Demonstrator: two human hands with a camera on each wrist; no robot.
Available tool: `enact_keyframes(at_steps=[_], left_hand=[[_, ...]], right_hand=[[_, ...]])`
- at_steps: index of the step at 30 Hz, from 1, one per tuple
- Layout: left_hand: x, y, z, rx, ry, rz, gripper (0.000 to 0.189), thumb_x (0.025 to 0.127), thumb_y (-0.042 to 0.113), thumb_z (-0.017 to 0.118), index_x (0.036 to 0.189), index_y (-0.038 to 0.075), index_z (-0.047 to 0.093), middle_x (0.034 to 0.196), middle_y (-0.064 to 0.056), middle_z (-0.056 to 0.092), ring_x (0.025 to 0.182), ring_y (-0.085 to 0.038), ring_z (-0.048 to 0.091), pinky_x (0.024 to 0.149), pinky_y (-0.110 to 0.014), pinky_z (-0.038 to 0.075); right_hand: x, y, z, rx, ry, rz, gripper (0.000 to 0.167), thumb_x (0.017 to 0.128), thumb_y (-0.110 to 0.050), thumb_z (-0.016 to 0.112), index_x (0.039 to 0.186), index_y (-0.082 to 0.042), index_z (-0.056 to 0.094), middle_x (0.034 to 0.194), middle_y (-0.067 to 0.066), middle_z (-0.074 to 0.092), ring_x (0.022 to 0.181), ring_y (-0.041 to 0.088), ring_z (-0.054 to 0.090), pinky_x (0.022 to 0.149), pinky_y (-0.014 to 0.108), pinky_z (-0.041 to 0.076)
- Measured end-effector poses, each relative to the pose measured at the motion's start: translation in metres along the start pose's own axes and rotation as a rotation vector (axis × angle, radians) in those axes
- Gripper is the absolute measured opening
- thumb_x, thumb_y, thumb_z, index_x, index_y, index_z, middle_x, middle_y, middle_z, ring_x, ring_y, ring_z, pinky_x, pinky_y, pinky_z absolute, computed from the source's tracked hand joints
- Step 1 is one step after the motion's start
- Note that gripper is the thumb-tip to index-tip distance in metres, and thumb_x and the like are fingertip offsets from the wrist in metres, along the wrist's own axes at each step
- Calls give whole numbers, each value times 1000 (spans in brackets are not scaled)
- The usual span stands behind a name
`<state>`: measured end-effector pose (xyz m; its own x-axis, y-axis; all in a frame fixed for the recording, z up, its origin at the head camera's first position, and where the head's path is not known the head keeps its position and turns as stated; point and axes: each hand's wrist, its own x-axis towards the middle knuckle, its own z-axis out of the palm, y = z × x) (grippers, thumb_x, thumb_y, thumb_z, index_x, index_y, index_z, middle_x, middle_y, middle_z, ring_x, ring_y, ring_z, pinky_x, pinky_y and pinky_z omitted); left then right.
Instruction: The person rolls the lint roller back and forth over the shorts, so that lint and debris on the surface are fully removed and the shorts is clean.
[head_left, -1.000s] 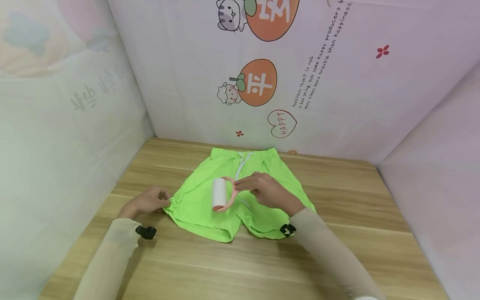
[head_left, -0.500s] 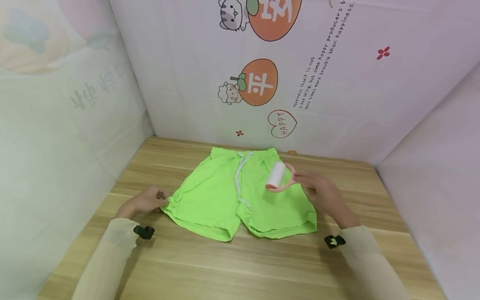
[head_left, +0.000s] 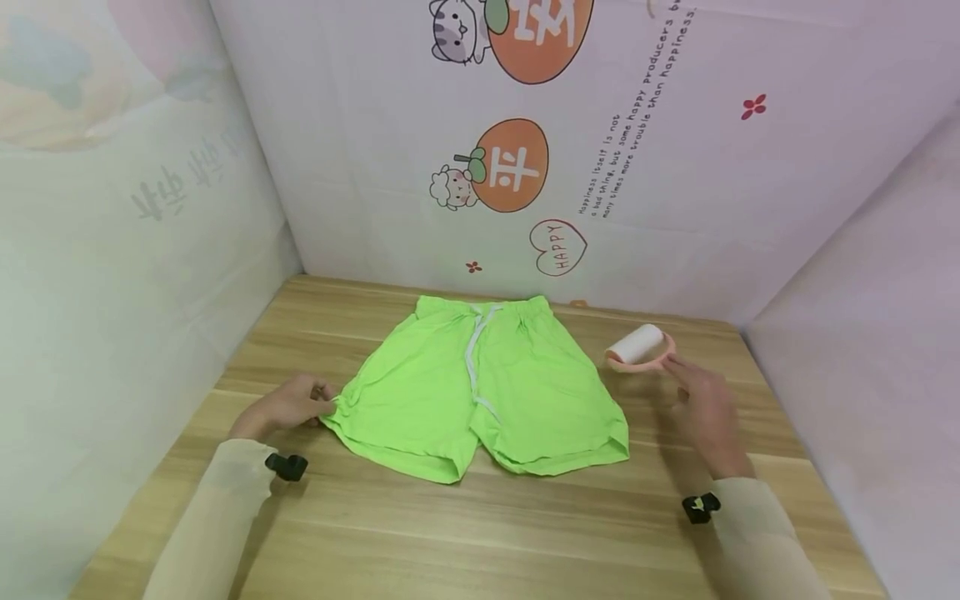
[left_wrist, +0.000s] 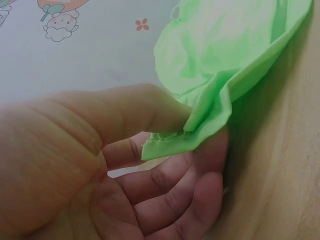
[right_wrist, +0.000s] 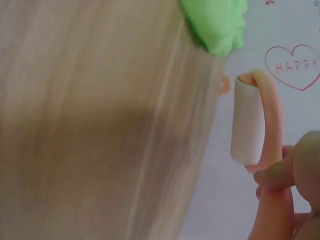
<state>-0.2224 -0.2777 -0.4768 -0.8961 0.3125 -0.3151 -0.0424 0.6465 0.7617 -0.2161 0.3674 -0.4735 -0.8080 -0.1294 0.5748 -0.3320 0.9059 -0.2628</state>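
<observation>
Bright green shorts [head_left: 420,392] with a white drawstring [head_left: 471,358] lie spread flat, waistband toward the back wall. At their left leg hem my left hand [head_left: 292,404] pinches the corner of the cloth; in the left wrist view the thumb [left_wrist: 155,107] presses the green hem [left_wrist: 200,127] against the fingers. To the right of the shorts, my right hand [head_left: 708,408] holds a lint roller [head_left: 637,346] by its pink handle. The right wrist view shows its white roll [right_wrist: 247,122] and the fingers gripping the pink handle [right_wrist: 272,215] just below the curved frame.
A wooden table [head_left: 450,542] carries the shorts. White printed sheets form the back wall [head_left: 360,167], the left wall [head_left: 135,292] and the right wall [head_left: 862,333] around it. Each wrist wears a small black camera, such as the left one [head_left: 288,467].
My right hand has carried the lint roller from over the middle of the shorts to the right, past their edge and above the table. The left hand keeps its pinch on the hem.
</observation>
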Motion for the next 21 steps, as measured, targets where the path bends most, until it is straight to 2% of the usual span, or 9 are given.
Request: enact_keyframes(at_steps=[3,5,6,9,12,16,19,21], left_hand=[[-1,-1,0,4,-3,16,17,100,9,62,108,-6,66,117,-19,66,94,-21,62,77,-32,57],[-2,-1,0,5,-1,23,17,100,9,62,108,-6,66,119,-20,66,94,-21,62,77,-32,57],[-2,-1,0,7,0,25,17,100,9,62,108,-6,66,119,-21,66,94,-21,62,77,-33,57],[-2,-1,-1,11,5,25,16,100,9,62,107,-5,66,121,-22,65,94,-22,63,76,-33,58],[-2,-1,-1,18,8,22,16,100,9,62,106,-5,66,122,-22,65,94,-22,63,77,-33,57],[-3,0,-1,22,13,12,15,101,9,62,105,-4,67,123,-21,65,95,-21,62,78,-34,58],[-5,2,-1,21,15,7,14,101,9,62,105,-3,67,122,-20,65,95,-22,63,78,-35,58],[-5,2,-1,21,13,10,15,101,9,62,106,-4,67,120,-20,66,94,-22,63,79,-35,58]], right_hand=[[0,10,2,-32,58,39,63,69,31,55,123,5,73,125,27,72,71,45,65,53,35,39],[0,16,2,-46,80,80,62,70,30,56,123,4,73,124,28,72,76,49,68,54,44,45],[1,19,2,-54,79,101,60,72,29,58,124,4,72,124,29,72,73,48,67,53,46,46],[3,25,1,-85,42,198,61,74,25,60,130,2,70,130,30,69,75,49,65,53,46,41],[6,29,1,-88,-15,282,62,78,20,63,137,0,66,139,29,64,87,54,65,57,45,39],[8,32,3,-81,-70,359,64,81,17,66,142,-2,62,145,29,59,111,63,58,73,67,46],[9,34,6,-87,-114,419,62,82,15,66,142,0,60,146,32,57,116,66,53,88,78,42],[10,35,8,-87,-147,465,61,83,14,64,143,2,58,146,35,55,117,68,50,92,80,39]])
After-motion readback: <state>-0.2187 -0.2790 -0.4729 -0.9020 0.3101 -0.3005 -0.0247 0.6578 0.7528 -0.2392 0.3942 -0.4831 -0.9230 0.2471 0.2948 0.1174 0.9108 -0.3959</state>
